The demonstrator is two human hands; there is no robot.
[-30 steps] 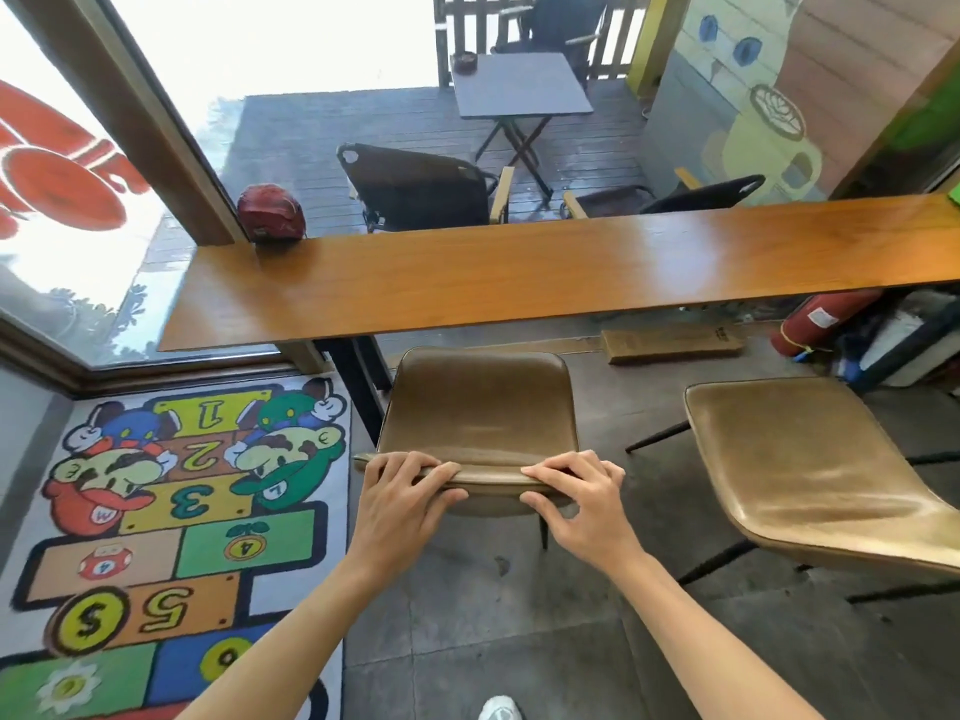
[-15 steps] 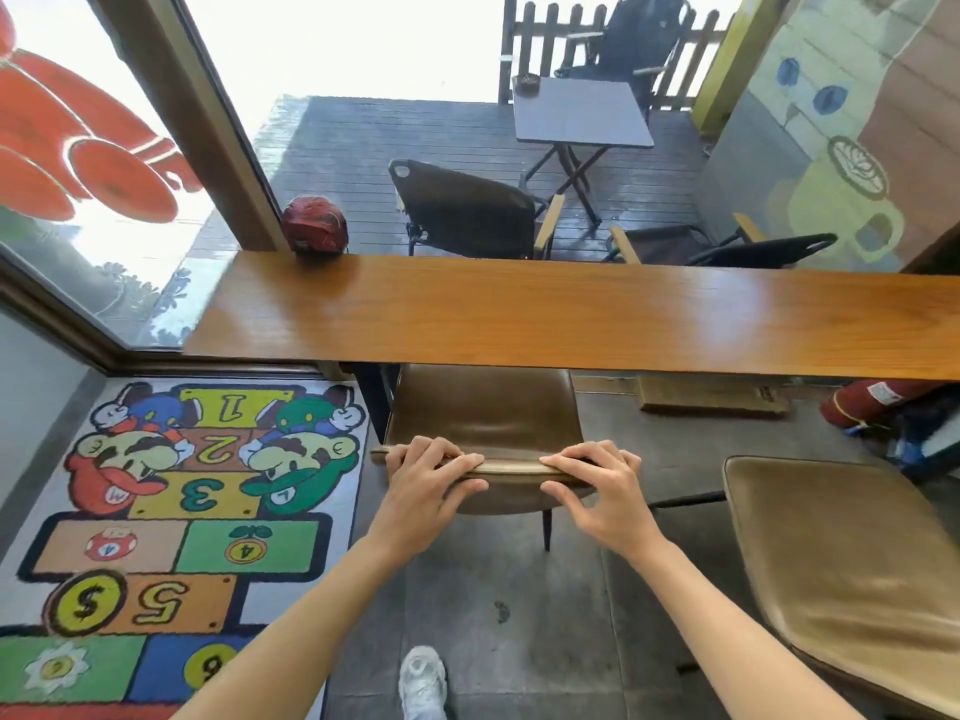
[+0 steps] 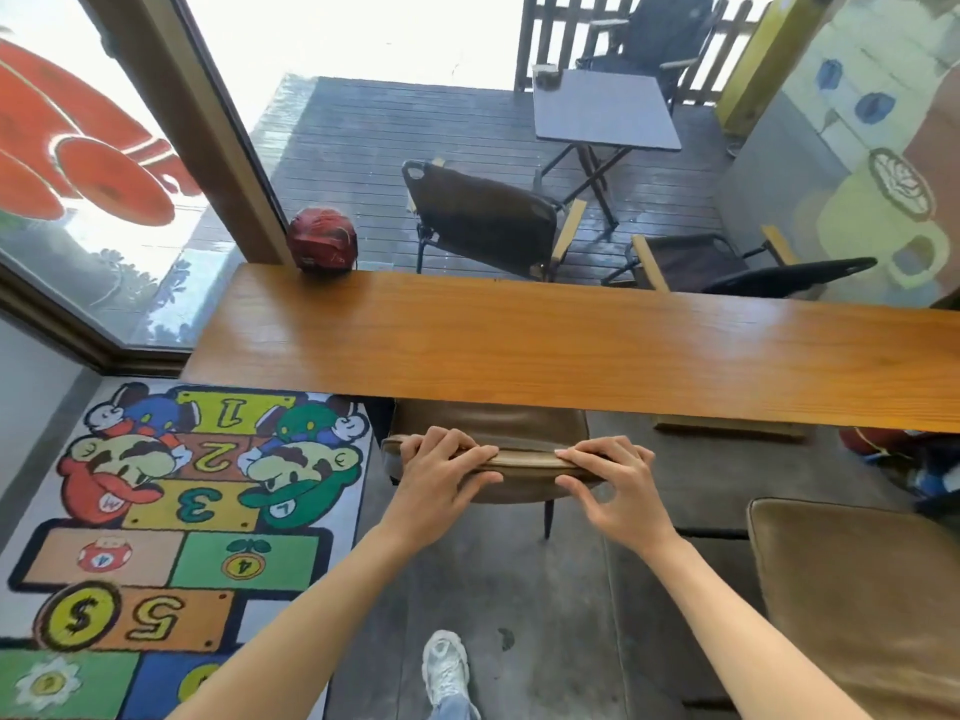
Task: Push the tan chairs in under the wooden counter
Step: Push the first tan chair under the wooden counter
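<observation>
Both hands, left (image 3: 441, 478) and right (image 3: 615, 485), grip the chair (image 3: 524, 462) backrest, fingers curled over its top edge. Its seat sits mostly under the counter (image 3: 571, 345); a second chair (image 3: 852, 605) stands clear, right.

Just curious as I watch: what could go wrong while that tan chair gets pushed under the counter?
Both hands, left hand and right hand, curl over the chair back close to the wooden counter edge, so fingers might get pinched. The second tan chair stands close by on the right and could be bumped.
</observation>
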